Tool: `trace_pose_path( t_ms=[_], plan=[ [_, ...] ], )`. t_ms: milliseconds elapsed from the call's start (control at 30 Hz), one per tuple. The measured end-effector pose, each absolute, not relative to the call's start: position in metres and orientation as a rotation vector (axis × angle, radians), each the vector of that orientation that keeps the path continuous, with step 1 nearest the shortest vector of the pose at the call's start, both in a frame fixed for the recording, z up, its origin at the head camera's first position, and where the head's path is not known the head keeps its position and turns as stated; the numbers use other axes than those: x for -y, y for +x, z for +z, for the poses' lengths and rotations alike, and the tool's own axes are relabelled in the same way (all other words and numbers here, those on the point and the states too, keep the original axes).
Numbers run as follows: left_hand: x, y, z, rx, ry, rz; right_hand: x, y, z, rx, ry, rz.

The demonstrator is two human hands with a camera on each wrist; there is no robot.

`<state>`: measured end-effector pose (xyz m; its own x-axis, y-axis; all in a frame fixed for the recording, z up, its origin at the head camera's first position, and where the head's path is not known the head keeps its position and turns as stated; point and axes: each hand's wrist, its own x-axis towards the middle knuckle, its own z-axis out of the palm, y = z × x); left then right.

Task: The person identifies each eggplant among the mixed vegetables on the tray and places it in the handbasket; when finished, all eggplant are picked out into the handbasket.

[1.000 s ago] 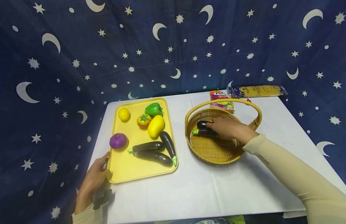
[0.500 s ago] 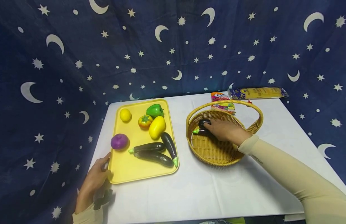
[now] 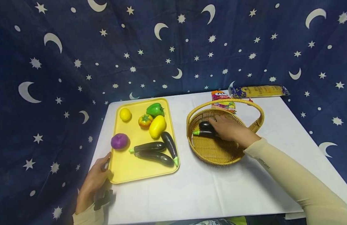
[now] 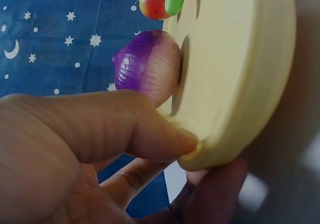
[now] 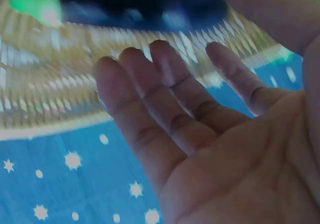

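My left hand (image 3: 95, 179) pinches the near left edge of the yellow tray (image 3: 120, 172); in the left wrist view the thumb presses on the tray's rim (image 4: 250, 99) and fingers lie beneath. My right hand (image 3: 228, 128) is inside the wicker basket (image 3: 218, 161), beside two dark eggplants (image 3: 205, 133). In the right wrist view the fingers (image 5: 175, 104) are extended and apart, with a blurred eggplant (image 5: 145, 6) above them near the thumb. On the tray lie several eggplants (image 3: 149, 147), a purple onion (image 3: 119, 141) and a yellow mango-like fruit (image 3: 157, 126).
A lemon (image 3: 125, 114), a green pepper (image 3: 155, 110) and an orange-red tomato (image 3: 145, 121) lie on the tray's far part. Behind the basket are a fruit-labelled packet (image 3: 222, 106) and a long pasta packet (image 3: 260, 91). A starry cloth (image 3: 151, 47) hangs behind the table.
My right hand's fingers have lifted and spread off the upper eggplant, which shows more fully in the basket. My left hand remains at the tray's edge.
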<state>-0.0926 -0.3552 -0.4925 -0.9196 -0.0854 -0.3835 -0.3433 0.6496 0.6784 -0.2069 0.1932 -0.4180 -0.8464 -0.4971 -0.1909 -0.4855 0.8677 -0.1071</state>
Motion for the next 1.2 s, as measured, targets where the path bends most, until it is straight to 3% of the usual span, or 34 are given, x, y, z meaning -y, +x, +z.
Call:
trace_pose_path(
  t_ms=[267,433,600,800,1200],
  plan=[
    [0.358,-0.094,-0.484,-2.585,-0.309,1.109,-0.183,-0.159,-0.37,-3.137,-1.064,-0.338],
    [0.36,-0.101,-0.48,-2.613,-0.261,1.106,-0.149,-0.128,-0.362,-3.142,-1.339,-0.694],
    [0.361,-0.103,-0.482,-2.604,-0.261,1.129,-0.092,-0.121,-0.389,-2.981,-1.433,-0.858],
    [0.359,-0.101,-0.492,-2.583,-0.28,1.143,-0.027,-0.115,-0.447,-2.891,-1.326,-0.649],
    [0.355,-0.092,-0.494,-2.549,-0.347,1.163,0.013,-0.115,-0.487,-2.92,-1.31,-0.227]
  ],
)
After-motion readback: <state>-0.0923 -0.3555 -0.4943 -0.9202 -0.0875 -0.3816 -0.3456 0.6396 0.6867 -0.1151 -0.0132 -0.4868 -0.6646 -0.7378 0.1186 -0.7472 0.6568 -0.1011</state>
